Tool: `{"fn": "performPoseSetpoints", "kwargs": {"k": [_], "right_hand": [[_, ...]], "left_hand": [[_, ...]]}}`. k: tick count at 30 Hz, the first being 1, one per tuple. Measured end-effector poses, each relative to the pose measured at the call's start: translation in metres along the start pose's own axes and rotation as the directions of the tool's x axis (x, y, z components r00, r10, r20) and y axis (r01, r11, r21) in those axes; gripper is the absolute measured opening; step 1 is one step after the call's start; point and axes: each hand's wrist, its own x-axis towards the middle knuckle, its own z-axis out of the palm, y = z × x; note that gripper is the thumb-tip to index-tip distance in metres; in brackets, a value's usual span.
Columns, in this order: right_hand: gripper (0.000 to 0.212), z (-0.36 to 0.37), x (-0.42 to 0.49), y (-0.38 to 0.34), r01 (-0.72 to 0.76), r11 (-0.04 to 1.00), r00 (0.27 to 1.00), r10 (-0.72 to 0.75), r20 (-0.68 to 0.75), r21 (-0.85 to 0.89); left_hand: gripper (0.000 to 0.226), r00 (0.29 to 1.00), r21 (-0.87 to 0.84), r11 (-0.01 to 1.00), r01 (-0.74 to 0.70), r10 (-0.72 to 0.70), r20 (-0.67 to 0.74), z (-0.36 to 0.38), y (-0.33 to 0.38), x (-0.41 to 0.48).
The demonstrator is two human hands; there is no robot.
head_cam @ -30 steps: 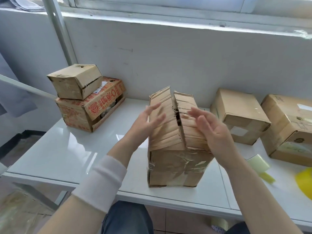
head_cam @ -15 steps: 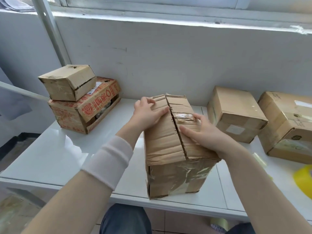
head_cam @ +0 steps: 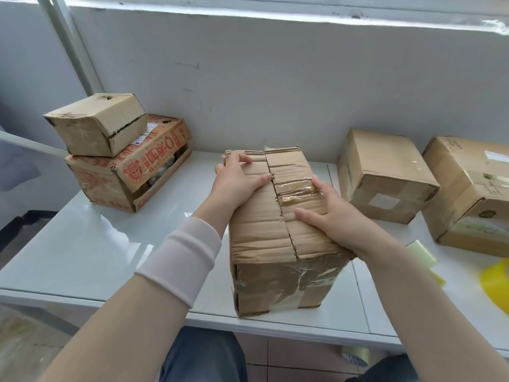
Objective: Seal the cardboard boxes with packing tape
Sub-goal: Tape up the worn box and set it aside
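On a white table (head_cam: 82, 244) under a window sill, a person readies a worn carton for sealing. At far left a small box (head_cam: 96, 122) sits askew on a red-printed box (head_cam: 143, 166), the pair set back by the wall, apparently to keep the working space free. Just right of them the left hand (head_cam: 237, 183), a pale cuff (head_cam: 181, 257) on its forearm, lies spread and flat on the left top flap of the central box (head_cam: 264, 235), fingers straight and reaching toward the far edge, holding nothing; the pressure seems meant to keep the creased flap level. The central box stands at the table's near edge, directly before the person; its two flaps meet along a ragged seam (head_cam: 278, 205) running away from the camera; a crumpled strip of old tape (head_cam: 294, 188) clings to the right flap alone and does not bridge the seam. The right hand (head_cam: 336, 219) rests broad and flat on that flap, thumb pointing at the seam, fingertips on the old tape, gripping nothing; together the hands appear to bring the flaps flush so fresh tape can cross the gap. Farther right a plain box (head_cam: 382, 172) and a larger box (head_cam: 468, 186) stand by the wall, well apart from the hands; at the right edge lies a yellow tape roll (head_cam: 495, 282), not yet taken up.
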Motion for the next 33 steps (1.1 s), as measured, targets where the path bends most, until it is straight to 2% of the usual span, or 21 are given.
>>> {"fn": "performPoseSetpoints", "kwargs": {"k": [4, 8, 11, 15, 17, 18, 19, 21, 24, 26, 28, 29, 31, 33], "right_hand": [[0.080, 0.000, -0.001, -0.001, 0.004, 1.000, 1.000, -0.004, -0.019, 0.010], [0.092, -0.001, -0.009, 0.005, -0.079, 0.966, 0.991, 0.049, 0.126, 0.246], [0.094, 0.004, -0.003, 0.015, -0.068, 0.961, 0.996, 0.048, 0.081, 0.266], [0.091, 0.002, -0.005, 0.012, -0.050, 0.947, 0.996, 0.024, 0.087, 0.317], [0.085, -0.007, -0.015, 0.015, -0.064, 0.939, 0.995, 0.033, 0.098, 0.338], [0.080, -0.015, -0.020, 0.020, -0.048, 0.939, 0.998, 0.030, 0.056, 0.341], [0.074, -0.024, -0.025, 0.028, -0.011, 0.947, 0.999, 0.021, -0.027, 0.320], [0.060, -0.045, -0.038, 0.052, 0.036, 0.992, 0.969, -0.006, -0.246, 0.118], [0.047, -0.079, -0.061, 0.103, -0.099, 0.967, 0.885, -0.023, -0.465, -0.236], [0.046, -0.097, -0.074, 0.139, -0.232, 0.897, 0.871, 0.020, -0.491, -0.376], [0.047, -0.108, -0.084, 0.172, -0.334, 0.772, 0.892, 0.075, -0.445, -0.540], [0.047, -0.111, -0.088, 0.187, -0.356, 0.715, 0.903, 0.098, -0.418, -0.601], [0.047, -0.113, -0.092, 0.209, -0.370, 0.659, 0.913, 0.129, -0.386, -0.655], [0.045, -0.112, -0.089, 0.225, -0.370, 0.664, 0.917, 0.149, -0.369, -0.650]], "left_hand": [[0.048, 1.000, 0.046, 0.999, -0.027, 0.027, 0.001, -0.001, 0.007, -0.003], [0.059, 0.993, 0.070, 0.994, -0.084, 0.078, 0.088, -0.015, -0.005, -0.023], [0.067, 0.983, 0.109, 0.989, -0.096, 0.077, 0.167, -0.013, -0.013, -0.044], [0.065, 0.985, 0.146, 0.986, -0.077, 0.053, 0.161, -0.012, 0.003, -0.055], [0.063, 0.987, 0.230, 0.972, -0.056, 0.019, 0.158, -0.016, 0.014, -0.056], [0.059, 0.991, 0.284, 0.956, -0.068, 0.030, 0.133, -0.017, 0.020, -0.057], [0.054, 0.993, 0.327, 0.939, -0.104, 0.078, 0.090, -0.016, 0.029, -0.060], [0.043, 0.961, 0.357, 0.897, -0.260, 0.277, 0.005, -0.007, 0.051, -0.072], [0.031, 0.784, 0.320, 0.736, -0.597, 0.620, 0.039, 0.034, 0.091, -0.107], [0.029, 0.667, 0.355, 0.586, -0.728, 0.724, 0.173, 0.079, 0.111, -0.127], [0.029, 0.598, 0.427, 0.450, -0.784, 0.730, 0.330, 0.130, 0.120, -0.139], [0.030, 0.590, 0.444, 0.417, -0.793, 0.707, 0.391, 0.154, 0.121, -0.142], [0.035, 0.620, 0.419, 0.461, -0.783, 0.633, 0.463, 0.194, 0.118, -0.140], [0.042, 0.681, 0.347, 0.594, -0.725, 0.544, 0.490, 0.225, 0.112, -0.131]]}}
